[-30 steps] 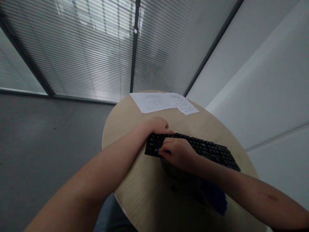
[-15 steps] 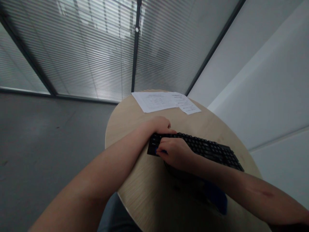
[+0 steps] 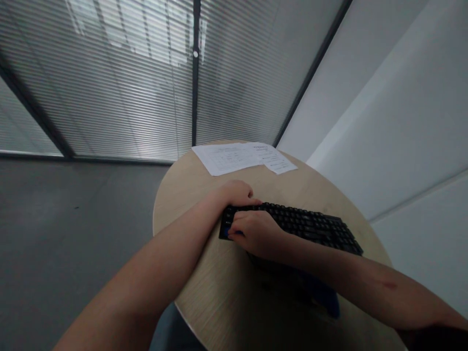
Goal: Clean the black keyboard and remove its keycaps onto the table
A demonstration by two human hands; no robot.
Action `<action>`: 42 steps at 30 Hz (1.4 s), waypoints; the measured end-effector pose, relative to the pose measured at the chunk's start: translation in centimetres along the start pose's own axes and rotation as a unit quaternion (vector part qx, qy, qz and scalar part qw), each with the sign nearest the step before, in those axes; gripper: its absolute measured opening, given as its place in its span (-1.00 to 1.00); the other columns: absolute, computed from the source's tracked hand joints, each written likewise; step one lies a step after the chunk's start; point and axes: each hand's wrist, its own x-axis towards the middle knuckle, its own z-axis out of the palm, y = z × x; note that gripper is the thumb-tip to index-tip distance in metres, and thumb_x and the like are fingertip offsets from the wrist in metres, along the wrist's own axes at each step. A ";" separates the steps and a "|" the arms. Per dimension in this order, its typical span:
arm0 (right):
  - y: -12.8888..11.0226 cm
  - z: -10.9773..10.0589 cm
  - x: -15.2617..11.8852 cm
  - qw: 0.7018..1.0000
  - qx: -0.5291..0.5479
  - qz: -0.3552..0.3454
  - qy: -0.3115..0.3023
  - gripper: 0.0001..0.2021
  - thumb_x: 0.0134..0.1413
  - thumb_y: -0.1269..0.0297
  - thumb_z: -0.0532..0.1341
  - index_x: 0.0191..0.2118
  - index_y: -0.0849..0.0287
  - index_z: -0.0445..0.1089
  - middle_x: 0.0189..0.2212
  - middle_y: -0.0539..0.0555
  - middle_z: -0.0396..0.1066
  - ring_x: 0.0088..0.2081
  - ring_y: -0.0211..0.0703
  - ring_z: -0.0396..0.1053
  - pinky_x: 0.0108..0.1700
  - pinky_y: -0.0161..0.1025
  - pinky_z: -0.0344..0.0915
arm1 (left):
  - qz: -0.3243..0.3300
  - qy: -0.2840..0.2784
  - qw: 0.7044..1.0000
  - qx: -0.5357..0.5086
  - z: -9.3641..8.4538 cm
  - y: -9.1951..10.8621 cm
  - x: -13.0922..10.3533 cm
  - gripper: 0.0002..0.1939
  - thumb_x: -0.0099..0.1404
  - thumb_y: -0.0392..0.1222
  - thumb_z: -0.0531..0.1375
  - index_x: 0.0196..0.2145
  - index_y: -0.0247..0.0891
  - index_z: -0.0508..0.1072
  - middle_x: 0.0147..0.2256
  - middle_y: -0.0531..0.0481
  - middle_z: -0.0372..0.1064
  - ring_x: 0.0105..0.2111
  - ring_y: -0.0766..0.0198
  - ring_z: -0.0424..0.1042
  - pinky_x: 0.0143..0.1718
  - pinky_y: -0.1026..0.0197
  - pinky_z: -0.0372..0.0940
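Observation:
A black keyboard (image 3: 310,224) lies at a slant on the round wooden table. My left hand (image 3: 239,192) is closed at its far left edge, fingers curled and one digit stretched along the back row. Over the left end of the keys, my right hand (image 3: 256,231) is closed in a pinch on a small blue thing (image 3: 226,232), of which only bits show around the fingertips. Under my right forearm, partly hidden and in shadow, rests a larger blue object (image 3: 325,295). Something dark beside it is too dim to make out.
Two printed paper sheets (image 3: 234,158) overlap at the far side of the table (image 3: 204,302). Behind stands a glass partition with blinds (image 3: 139,97), and a white wall (image 3: 413,117) rises at the right. Grey floor (image 3: 73,234) shows on the left.
My right hand has slid slightly left along the keyboard, toward its left end, with the blue thing. My left hand stays at the edge. The whole view has shifted a little.

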 end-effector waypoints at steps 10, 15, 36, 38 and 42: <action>1.4 -2.6 -3.4 0.998 0.040 0.011 0.055 -0.90 0.19 0.32 0.31 -0.26 0.15 0.60 -0.30 0.05 0.55 -0.27 -0.16 0.46 -0.25 -0.26 0.27 | 0.008 0.001 0.999 -0.052 -0.3 -0.7 -0.1 -0.33 0.40 0.31 -0.10 -0.22 -0.21 0.63 -0.19 -0.18 0.59 -0.22 0.07 0.49 -0.22 0.15 0.23; 7.3 -7.4 -10.1 0.982 0.105 0.114 0.107 -0.91 0.14 0.29 0.32 -0.29 0.09 0.61 -0.36 0.04 0.56 -0.29 -0.15 0.48 -0.17 -0.22 0.33 | -0.030 0.018 0.992 -0.119 -0.4 -2.3 0.0 -0.31 0.44 0.20 -0.17 -0.31 -0.29 0.60 -0.22 -0.20 0.57 -0.22 0.07 0.49 -0.13 0.13 0.26; 18.9 -1.2 -15.2 0.915 0.131 0.321 0.207 -0.84 0.15 0.28 0.26 -0.25 0.14 0.62 -0.26 0.11 0.60 -0.18 -0.08 0.50 -0.07 -0.15 0.34 | -0.022 -0.010 0.998 -0.054 -2.2 1.1 -0.1 -0.47 0.39 0.25 -0.04 -0.35 -0.21 0.50 -0.34 -0.10 0.52 -0.32 0.10 0.47 -0.29 0.14 0.21; 18.9 -0.4 -14.8 0.921 0.122 0.317 0.190 -0.83 0.17 0.28 0.26 -0.24 0.15 0.62 -0.26 0.10 0.59 -0.17 -0.08 0.49 -0.05 -0.14 0.33 | -0.010 -0.015 0.998 -0.054 -1.9 1.2 -0.1 -0.49 0.38 0.25 -0.02 -0.35 -0.21 0.48 -0.34 -0.10 0.51 -0.33 0.10 0.46 -0.30 0.14 0.19; 18.9 0.1 -14.4 0.928 0.105 0.314 0.173 -0.83 0.19 0.28 0.25 -0.23 0.13 0.61 -0.24 0.10 0.59 -0.15 -0.08 0.48 -0.03 -0.13 0.32 | -0.004 -0.009 0.999 -0.051 -1.4 1.1 0.0 -0.52 0.35 0.26 0.02 -0.34 -0.20 0.46 -0.32 -0.09 0.51 -0.33 0.10 0.44 -0.30 0.13 0.18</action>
